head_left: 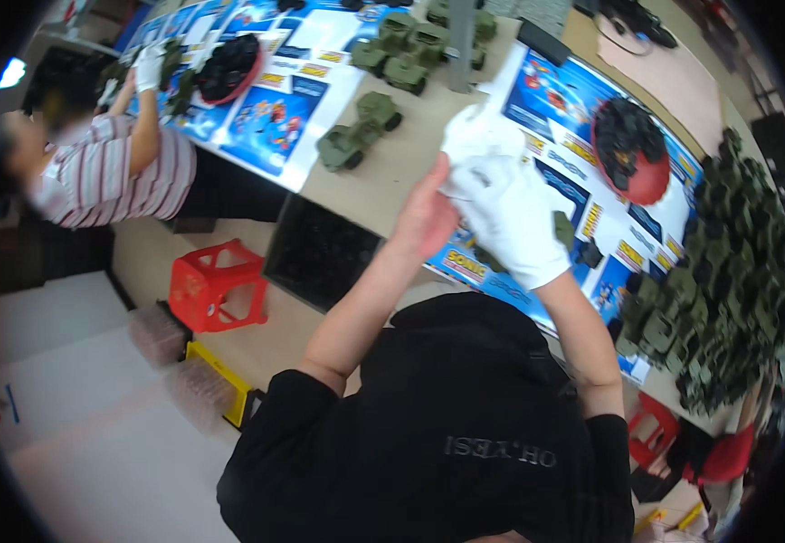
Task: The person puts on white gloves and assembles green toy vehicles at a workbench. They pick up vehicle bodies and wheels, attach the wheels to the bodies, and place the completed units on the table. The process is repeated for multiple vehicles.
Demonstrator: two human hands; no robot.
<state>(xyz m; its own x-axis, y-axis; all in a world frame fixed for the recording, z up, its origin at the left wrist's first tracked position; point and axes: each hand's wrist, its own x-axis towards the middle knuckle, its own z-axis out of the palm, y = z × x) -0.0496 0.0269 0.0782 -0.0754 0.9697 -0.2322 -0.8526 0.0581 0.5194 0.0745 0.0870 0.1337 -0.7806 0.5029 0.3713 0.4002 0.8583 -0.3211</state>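
My feed, left of nearer red bowl (647, 185): left hand (427, 215) at white glove (481, 134), gloved right hand (512, 210) overlapping it; grips I can't tell. Green vehicles (713, 299) right of bowl.

- Bright, fairly even light covers the worktop (392, 185), seemingly falling from above; shadows are soft.
- The white glove (514, 217) nearly burns out, its folds faint.
- The black shirt (465, 398) sinks dark, as does much of the green toy pile (727, 281).
- A small glow (12, 72) glares at far left.
- A co-worker's head (23, 163) is blurred.
- Fisheye distortion bends straight edges toward a black, rounded rim.
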